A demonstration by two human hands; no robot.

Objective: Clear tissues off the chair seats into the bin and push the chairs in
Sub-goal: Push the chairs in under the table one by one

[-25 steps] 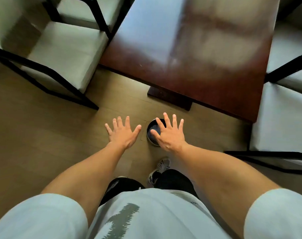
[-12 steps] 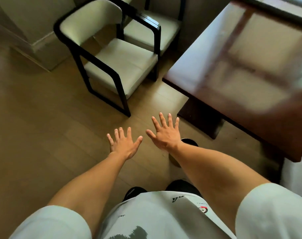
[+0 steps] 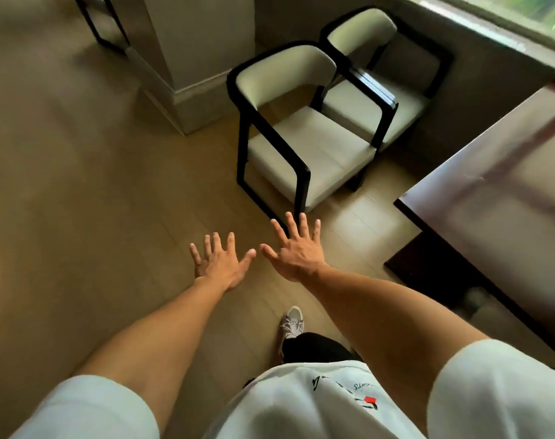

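Across the frame, a pale wood-look floor [image 3: 79,201] fills the scene, seen from a camera worn on the person's head. At 3 o'clock, the corner of a dark brown table [image 3: 498,191] juts in from the right edge, its glossy top catching window light. At 12 o'clock, two cream-cushioned chairs with black frames stand side by side, away from the table: the near chair [image 3: 304,153] faces toward 4 o'clock with its seat bare, and the far chair [image 3: 384,103] sits just behind it at 1 o'clock, its seat likewise bare. No tissue shows on either seat, and the bin cannot be made out. A pale wall pillar [image 3: 200,58] with a baseboard rises at 11 o'clock.

Both bare arms reach forward from white short sleeves. The right hand [image 3: 296,251], at centre, is held palm down with fingers spread wide and straight, holding nothing, its fingertips just short of the near chair's front leg. The left hand [image 3: 220,263], just beside it toward 9 o'clock, is likewise flat with fingers splayed and empty. A grey laced sneaker [image 3: 292,321] points forward at 6 o'clock.
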